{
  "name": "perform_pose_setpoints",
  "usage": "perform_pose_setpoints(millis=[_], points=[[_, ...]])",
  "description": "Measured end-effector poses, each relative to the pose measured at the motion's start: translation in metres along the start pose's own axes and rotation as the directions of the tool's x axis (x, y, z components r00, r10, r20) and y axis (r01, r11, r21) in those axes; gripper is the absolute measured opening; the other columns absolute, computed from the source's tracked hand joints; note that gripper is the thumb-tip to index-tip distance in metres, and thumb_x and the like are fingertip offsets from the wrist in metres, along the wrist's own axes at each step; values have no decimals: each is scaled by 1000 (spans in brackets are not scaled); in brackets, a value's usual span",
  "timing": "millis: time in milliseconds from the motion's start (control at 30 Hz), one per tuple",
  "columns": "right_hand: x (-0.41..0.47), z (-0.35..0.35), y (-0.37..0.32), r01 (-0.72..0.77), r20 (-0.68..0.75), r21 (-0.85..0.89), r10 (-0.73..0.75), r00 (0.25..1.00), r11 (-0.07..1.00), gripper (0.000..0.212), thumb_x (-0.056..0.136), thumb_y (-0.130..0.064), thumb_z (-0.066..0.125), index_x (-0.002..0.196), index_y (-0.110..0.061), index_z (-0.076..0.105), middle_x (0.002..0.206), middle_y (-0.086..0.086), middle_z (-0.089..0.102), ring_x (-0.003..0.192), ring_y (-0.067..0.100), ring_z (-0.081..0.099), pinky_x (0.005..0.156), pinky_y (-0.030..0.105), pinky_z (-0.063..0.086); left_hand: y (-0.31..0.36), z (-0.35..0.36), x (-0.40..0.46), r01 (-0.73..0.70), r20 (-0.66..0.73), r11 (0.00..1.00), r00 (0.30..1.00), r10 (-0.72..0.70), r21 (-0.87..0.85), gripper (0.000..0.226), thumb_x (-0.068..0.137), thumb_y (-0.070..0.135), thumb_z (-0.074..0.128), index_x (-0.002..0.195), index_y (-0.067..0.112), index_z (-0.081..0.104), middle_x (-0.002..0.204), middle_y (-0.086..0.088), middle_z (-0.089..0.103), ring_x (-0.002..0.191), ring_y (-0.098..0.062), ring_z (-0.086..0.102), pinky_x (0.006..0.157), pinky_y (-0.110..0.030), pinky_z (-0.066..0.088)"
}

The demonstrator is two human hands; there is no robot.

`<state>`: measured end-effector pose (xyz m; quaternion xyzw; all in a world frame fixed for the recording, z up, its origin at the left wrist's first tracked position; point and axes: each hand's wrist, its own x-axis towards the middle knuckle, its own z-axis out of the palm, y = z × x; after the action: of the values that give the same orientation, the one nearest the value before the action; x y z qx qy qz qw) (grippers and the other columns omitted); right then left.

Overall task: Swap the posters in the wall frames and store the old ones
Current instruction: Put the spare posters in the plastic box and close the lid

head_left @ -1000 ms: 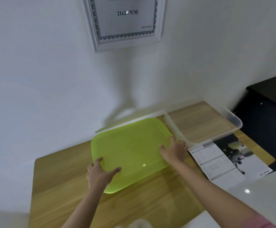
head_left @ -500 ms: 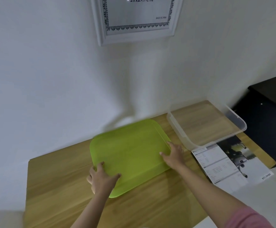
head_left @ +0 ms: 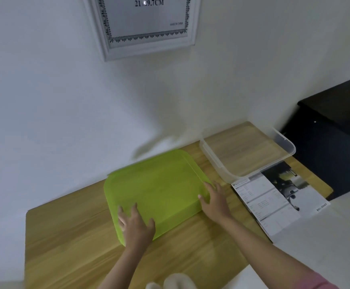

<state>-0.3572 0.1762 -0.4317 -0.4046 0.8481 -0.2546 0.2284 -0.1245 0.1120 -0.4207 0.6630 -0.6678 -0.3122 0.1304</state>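
On the wooden table [head_left: 70, 247], against the white wall, a green lid [head_left: 157, 188] is lying flat with both hands at its near corners. The left hand [head_left: 136, 226] is resting on the near-left corner, fingers spread and straight on top. The right hand [head_left: 215, 202] is touching the near-right edge, fingers loosely extended along the rim, not curled round it. Just right of the lid, a clear storage box [head_left: 285, 146] is sitting open, and a printed poster [head_left: 274, 203] is lying beside it, overhanging the table's edge. Above, a white wall frame [head_left: 149, 46] is hanging, holding a sheet marked with its size.
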Motion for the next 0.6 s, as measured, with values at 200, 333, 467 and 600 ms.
perform_pose_setpoints(millis=[200, 333, 467, 600], points=[[-52, -31, 41, -22, -163, 80, 34, 986, 997, 46, 90, -25, 57, 134, -17, 46, 128, 5, 42, 121, 19, 35, 96, 27, 34, 45, 30, -44, -197, 114, 979, 973, 201, -47, 66, 82, 20, 65, 140, 13, 34, 151, -18, 9, 139, -41, 14, 104, -46, 36], [-78, -53, 85, -162, -310, 178, 211, 927, 971, 42, 89, -18, 59, 130, -17, 50, 125, 8, 44, 118, 24, 35, 90, 32, 41, 81, 55, -68, -296, 222, 953, 926, 304, -70, 63, 81, 17, 64, 138, 8, 37, 147, -20, 21, 138, -35, 22, 108, -37, 29], [-85, -78, 127, -364, -408, 279, 453, 793, 889, 46, 87, -14, 60, 131, -14, 49, 127, 15, 44, 119, 32, 37, 94, 42, 41, 110, 84, -88, -345, 323, 932, 874, 363, -114, 59, 79, 14, 66, 132, 1, 43, 134, -20, 38, 129, -31, 36, 106, -29, 28], [-83, -100, 157, -469, -375, 431, 626, 684, 771, 44, 90, -18, 57, 133, -20, 47, 133, 17, 39, 118, 35, 40, 91, 46, 44, 145, 114, -106, -334, 422, 934, 834, 356, -128, 56, 83, 16, 63, 134, 4, 41, 131, -13, 41, 121, -24, 45, 97, -19, 31]])
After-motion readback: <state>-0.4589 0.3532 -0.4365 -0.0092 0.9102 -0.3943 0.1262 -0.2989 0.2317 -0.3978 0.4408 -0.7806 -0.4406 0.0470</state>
